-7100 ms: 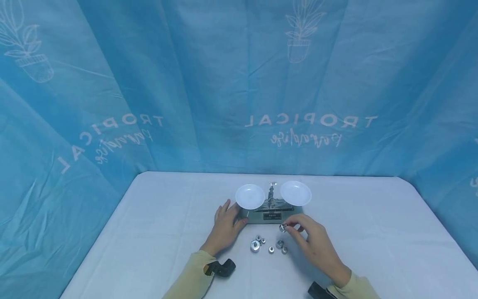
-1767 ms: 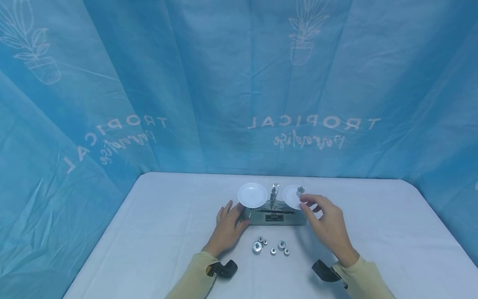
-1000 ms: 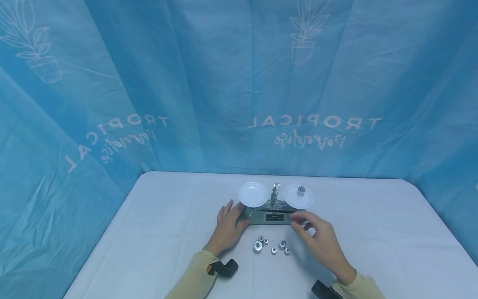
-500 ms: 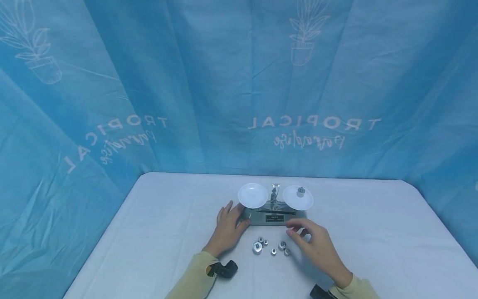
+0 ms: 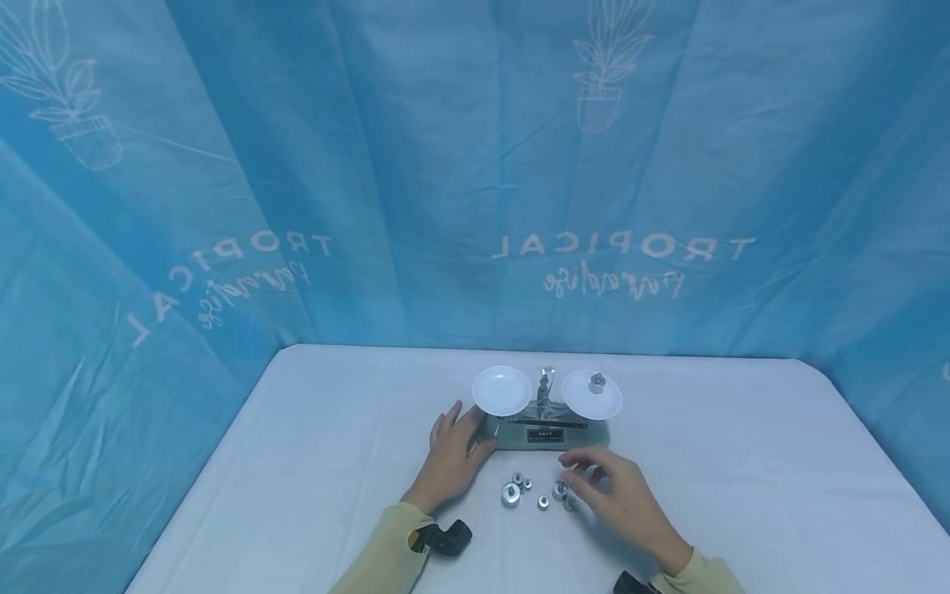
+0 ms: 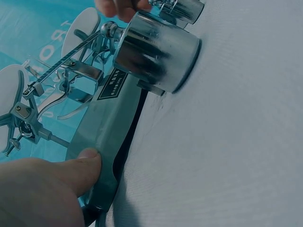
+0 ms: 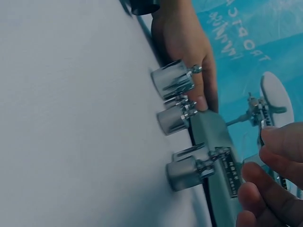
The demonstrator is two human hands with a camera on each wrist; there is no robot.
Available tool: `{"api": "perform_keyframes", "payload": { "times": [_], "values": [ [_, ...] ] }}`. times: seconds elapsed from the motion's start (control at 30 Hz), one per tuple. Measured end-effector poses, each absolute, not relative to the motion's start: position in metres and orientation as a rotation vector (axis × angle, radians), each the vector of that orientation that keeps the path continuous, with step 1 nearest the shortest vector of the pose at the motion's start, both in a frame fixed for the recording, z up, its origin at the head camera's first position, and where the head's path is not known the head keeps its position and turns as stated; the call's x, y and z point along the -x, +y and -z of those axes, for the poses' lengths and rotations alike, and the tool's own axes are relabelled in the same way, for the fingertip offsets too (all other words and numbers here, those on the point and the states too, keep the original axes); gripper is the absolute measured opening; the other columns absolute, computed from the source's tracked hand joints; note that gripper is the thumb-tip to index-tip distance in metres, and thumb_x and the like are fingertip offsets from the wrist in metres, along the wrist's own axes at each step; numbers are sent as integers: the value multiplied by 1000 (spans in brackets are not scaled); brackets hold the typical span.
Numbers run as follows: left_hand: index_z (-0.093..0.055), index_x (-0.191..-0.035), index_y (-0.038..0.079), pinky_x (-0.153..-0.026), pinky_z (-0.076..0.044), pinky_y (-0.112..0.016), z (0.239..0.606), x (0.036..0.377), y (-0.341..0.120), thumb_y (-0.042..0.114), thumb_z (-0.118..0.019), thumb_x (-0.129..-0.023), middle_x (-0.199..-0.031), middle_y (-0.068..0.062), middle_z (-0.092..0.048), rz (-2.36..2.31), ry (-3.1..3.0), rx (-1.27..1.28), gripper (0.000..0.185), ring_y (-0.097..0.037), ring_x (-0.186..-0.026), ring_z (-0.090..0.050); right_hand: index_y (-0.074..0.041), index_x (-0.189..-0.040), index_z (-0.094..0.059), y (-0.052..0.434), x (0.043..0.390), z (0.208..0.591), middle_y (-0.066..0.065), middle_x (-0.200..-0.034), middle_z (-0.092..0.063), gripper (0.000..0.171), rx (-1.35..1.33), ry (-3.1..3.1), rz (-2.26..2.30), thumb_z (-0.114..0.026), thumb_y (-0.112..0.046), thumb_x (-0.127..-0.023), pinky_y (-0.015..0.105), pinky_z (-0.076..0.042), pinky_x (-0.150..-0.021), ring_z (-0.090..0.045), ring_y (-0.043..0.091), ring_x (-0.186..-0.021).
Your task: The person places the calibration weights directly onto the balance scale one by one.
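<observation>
A balance scale (image 5: 512, 436) with a grey-green base and two white pans stands near the back of the table. My left hand (image 5: 450, 456) holds the left end of its base, thumb pressed on the front in the left wrist view. One metal weight (image 5: 597, 384) stands on the right pan (image 5: 582, 405); the left pan (image 5: 502, 391) is bare. My right hand (image 5: 618, 493) hovers beside the weights in front of the scale, thumb and fingers bent, apart and holding nothing. Closest to its fingertips are a knobbed weight (image 5: 559, 492) and a smaller weight (image 5: 570, 503).
A large weight (image 5: 510, 495) with smaller ones beside it stands left of centre, and a single small weight (image 5: 543, 502) stands between the groups. White cloth covers the table (image 5: 334, 429). A blue printed curtain (image 5: 445, 165) hangs behind it.
The right hand carried a weight onto the right pan, let it go, then came back down toward the weights on the table. The left hand has stayed on the scale base.
</observation>
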State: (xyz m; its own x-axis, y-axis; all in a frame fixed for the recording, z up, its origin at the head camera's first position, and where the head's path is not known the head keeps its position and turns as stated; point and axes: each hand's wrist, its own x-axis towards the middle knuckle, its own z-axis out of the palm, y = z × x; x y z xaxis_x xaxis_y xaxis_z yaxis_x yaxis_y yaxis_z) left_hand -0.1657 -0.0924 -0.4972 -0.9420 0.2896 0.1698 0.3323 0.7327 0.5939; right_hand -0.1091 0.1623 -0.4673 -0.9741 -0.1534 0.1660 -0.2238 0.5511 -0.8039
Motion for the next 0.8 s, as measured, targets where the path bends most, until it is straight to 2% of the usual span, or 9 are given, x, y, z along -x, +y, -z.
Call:
{"api": "perform_keyframes", "payload": {
  "times": [0.33, 0.8],
  "values": [
    [-41, -153, 7, -120, -9, -65, 497, 164, -93, 33, -55, -102, -156, -11, -44, 1005, -2854, 512, 59, -43, -149, -21, -18, -107, -72, 165, 111, 476, -11, -100, -69, 19, -424, -2760, -1413, -78, -22, -89, 26, -56, -78, -62, 5, -90],
    [-41, -153, 7, -121, -9, -65, 497, 166, -93, 33, -54, -102, -156, -11, -44, 1001, -2854, 525, 58, -43, -150, -21, -18, -106, -72, 171, 113, 485, -12, -100, -68, 17, -497, -2763, -1479, -77, -22, -89, 26, -56, -77, -62, 4, -87]
  ]
}}
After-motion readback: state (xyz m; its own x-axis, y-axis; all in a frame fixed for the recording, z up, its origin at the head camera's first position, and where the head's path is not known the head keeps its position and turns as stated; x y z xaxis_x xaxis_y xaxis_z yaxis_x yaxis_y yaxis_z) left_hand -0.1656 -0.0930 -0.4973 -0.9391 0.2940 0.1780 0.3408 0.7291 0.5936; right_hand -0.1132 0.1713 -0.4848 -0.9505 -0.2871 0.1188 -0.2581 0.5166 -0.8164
